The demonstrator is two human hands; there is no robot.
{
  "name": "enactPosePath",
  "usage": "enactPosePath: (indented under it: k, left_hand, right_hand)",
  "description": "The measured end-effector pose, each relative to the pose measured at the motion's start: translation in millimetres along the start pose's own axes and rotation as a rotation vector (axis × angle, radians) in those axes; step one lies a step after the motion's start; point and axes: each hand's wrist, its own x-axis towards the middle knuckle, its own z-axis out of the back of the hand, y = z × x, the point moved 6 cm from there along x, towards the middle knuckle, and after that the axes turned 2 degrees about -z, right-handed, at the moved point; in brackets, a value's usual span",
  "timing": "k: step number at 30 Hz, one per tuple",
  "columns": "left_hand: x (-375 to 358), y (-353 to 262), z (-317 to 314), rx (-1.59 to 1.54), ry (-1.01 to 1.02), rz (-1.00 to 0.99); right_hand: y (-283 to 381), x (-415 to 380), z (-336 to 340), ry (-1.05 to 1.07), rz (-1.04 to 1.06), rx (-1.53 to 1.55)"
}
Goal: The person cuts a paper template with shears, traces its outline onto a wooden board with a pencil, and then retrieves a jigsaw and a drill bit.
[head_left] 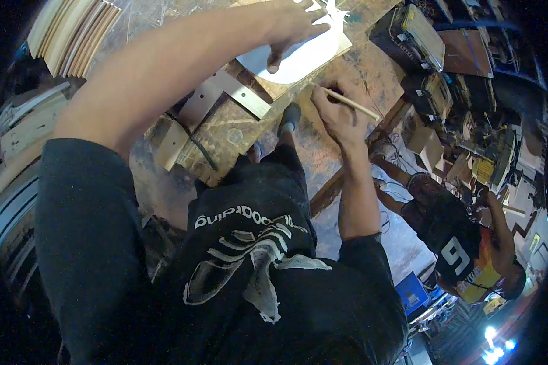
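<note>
White sheet point(313, 58) on a board point(343, 50) atop the scuffed workbench point(232, 132), left hand point(289, 29) spread wide across it! Right hand point(341, 115) grips a slim stick point(357, 106) off the board's edge, dusty brown surface point(377, 76) opening around it, bench or floor, hard to tell; co-worker point(450, 240) beyond.

Fisheye curvature, black corners; background dim and grainy — small bluish-white lamps point(490, 333) glare at lower right — flat white sheet point(304, 59) nearly washed out.
</note>
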Motion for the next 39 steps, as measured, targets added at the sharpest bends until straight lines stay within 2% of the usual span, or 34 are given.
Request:
enactPosePath:
  k: [3, 7, 9, 10, 13, 16, 21, 23, 24, 25, 27, 28, 29, 31, 33, 34, 35, 36, 37, 39]
  left_hand:
    - [3, 2, -5, 0.010, -0.041, -0.016]
    - [-7, 0, 2, -0.070, 0.002, -0.001]
    - [-16, -1, -12, -0.164, 0.003, -0.007]
    - [-29, -7, -20, -0.159, -0.001, -0.011]
    - [-64, -10, -41, -0.104, -0.124, -0.020]
    - [-87, 6, -49, -0.017, -0.384, 0.007]
    - [-104, 36, -42, -0.157, -0.310, 0.002]
    - [-107, 58, -49, -0.201, -0.172, 0.130]
    - [-121, 70, -41, -0.250, -0.482, 0.152]
    - [-127, 72, -32, -0.251, -0.476, 0.184]
    - [-166, 109, -6, -0.390, -0.708, 0.706]
    - [-193, 137, -1, -0.386, -0.698, 0.752]
    - [-220, 172, -17, -0.611, -0.457, 0.591]
    - [-227, 170, -54, -0.842, -0.218, 0.471]
    - [-232, 150, -74, -0.230, -0.936, 1.154]
    - [-227, 135, -75, -0.239, -0.819, 1.169]
    - [-221, 127, -91, -0.223, -0.808, 1.203]
    - [-213, 120, -122, -0.218, -0.713, 1.261]
    - [-207, 106, -119, -0.219, -0.614, 1.315]
    - [-191, 60, -99, -0.195, -0.654, 1.424]
  right_hand:
    - [-8, -12, -8, -0.035, -0.037, -0.103]
    - [-20, -34, -2, -0.147, -0.092, 0.080]
    - [-28, -47, 8, -0.147, -0.169, -0.021]
    - [-35, -55, 12, -0.161, -0.265, 0.072]
    - [-49, -77, 33, -0.206, -0.378, -0.014]
    - [-77, -94, 40, -0.194, -0.396, -0.055]
    - [-74, -89, 49, -0.117, -0.401, 0.010]
    - [-68, -78, 57, -0.112, -0.356, -0.013]
    - [-66, -69, 61, -0.119, -0.313, -0.035]
    - [-69, -60, 61, -0.092, -0.295, -0.028]
    - [-81, -42, 73, -0.187, -0.203, 0.151]
    - [-104, -29, 81, -0.138, -0.182, -0.009]
    - [-112, -13, 85, -0.096, -0.164, 0.003]
    - [-130, 20, 96, -0.155, -0.209, 0.223]
    - [-124, 56, 111, -0.022, -0.206, 0.187]
    - [-127, 72, 114, 0.067, -0.206, 0.121]
    - [-133, 90, 116, 0.153, -0.199, 0.051]
    - [-137, 106, 115, 0.245, -0.097, 0.074]
    - [-136, 116, 114, 0.273, -0.088, 0.083]
    - [-117, 137, 111, 0.309, 0.166, 0.008]
